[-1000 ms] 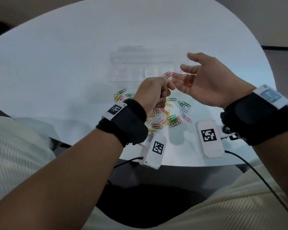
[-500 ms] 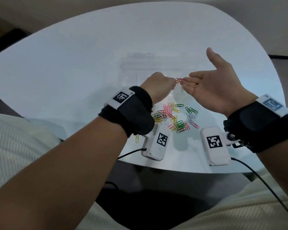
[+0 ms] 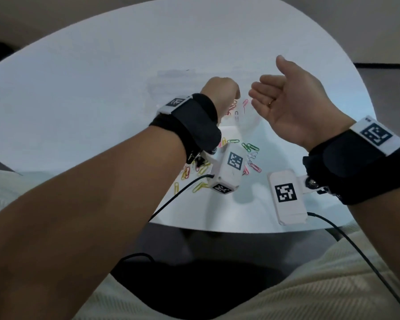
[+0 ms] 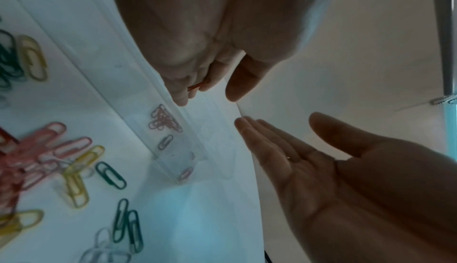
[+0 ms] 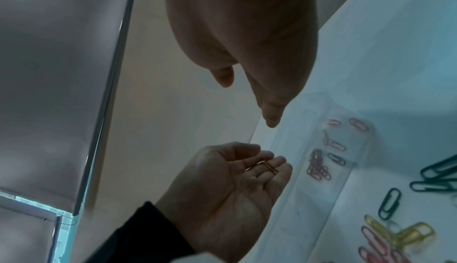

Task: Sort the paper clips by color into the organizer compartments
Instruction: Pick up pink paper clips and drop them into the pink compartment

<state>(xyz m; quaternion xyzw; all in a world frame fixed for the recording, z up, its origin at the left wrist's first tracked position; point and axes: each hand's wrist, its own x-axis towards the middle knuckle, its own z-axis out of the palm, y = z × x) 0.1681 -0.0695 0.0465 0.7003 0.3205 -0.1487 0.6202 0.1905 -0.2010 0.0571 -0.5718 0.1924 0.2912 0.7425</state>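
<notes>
My left hand (image 3: 234,94) hovers over the clear organizer (image 4: 170,161), its curled fingers holding red paper clips (image 5: 265,164), one tip of which shows in the left wrist view (image 4: 197,86). Just to the right, my right hand (image 3: 264,78) is palm up with straight fingers and nothing in it. Below the left hand, one compartment holds a bunch of red clips (image 4: 164,120). The compartments beside it hold a grey clip (image 4: 165,142) and pink clips (image 5: 357,123). Loose green, yellow, pink and clear clips (image 3: 249,147) lie on the white table (image 3: 102,88) in front of the organizer, partly hidden by my left wrist.
Both wrists carry white camera boxes with black cables (image 3: 286,195) hanging over the table's near edge. The organizer's left compartments (image 3: 171,88) look blurred and I cannot tell what they hold. A dark floor and my light trousers lie below the table edge.
My left hand has taken the red clips from my right hand's fingertips and drawn left, over the organizer. The two hands, touching before, are now apart.
</notes>
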